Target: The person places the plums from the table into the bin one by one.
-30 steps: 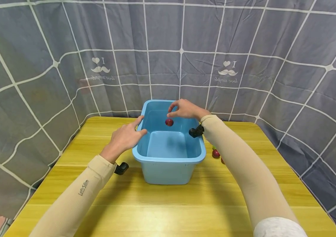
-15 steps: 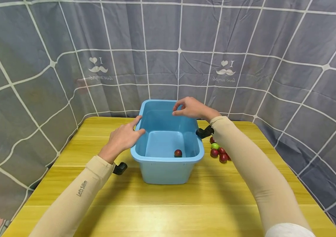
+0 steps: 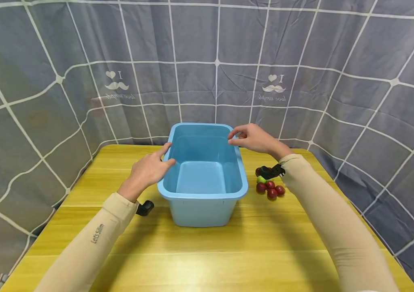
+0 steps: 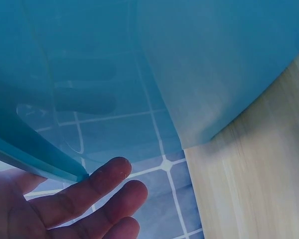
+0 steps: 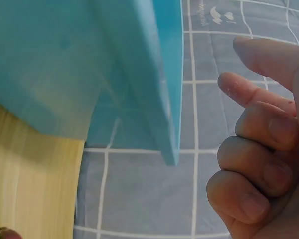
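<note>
A deep blue plastic basin (image 3: 202,196) stands in the middle of the table. My left hand (image 3: 148,168) rests on its left rim, thumb over the inside edge and index finger along the rim. In the left wrist view the other fingers (image 4: 107,209) stretch out loosely beside the basin's wall. Just past the right rim hovers my right hand (image 3: 256,138), holding nothing. Its lower fingers (image 5: 249,164) are loosely curled, with thumb and index apart. Several dark red plums (image 3: 272,194) and a green fruit (image 3: 261,179) lie right of the basin. The near wall hides part of the basin's floor.
A wooden table (image 3: 192,259) carries everything. A grey curtain (image 3: 199,85) with white grid lines hangs behind and along both sides. A small black camera (image 3: 270,172) on the right wrist covers part of the fruit from view.
A red plum fell from my right hand into the basin, showed near its front wall, and is now out of sight. My right hand has moved right, past the rim; the left stays put.
</note>
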